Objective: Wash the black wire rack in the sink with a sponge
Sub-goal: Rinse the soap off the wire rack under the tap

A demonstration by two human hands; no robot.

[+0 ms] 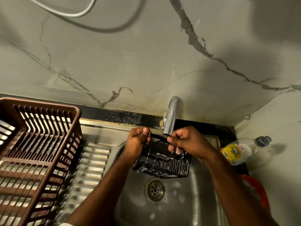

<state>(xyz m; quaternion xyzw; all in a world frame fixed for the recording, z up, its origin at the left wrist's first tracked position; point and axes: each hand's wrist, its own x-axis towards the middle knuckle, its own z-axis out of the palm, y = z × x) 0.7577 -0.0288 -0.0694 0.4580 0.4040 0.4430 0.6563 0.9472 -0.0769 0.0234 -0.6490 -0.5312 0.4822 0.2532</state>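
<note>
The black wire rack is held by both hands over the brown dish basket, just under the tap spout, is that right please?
Not quite: the head view shows both hands, left hand and right hand, gripping the black wire rack over the sink, under the tap spout. The brown dish basket sits apart, leftward.

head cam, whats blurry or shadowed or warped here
Head view: the brown dish basket and the ribbed drainboard smear with motion blur; a dark shadow covers the wall's upper right; wide-angle bending curves the counter edge; the tap shows soft glare.
</note>
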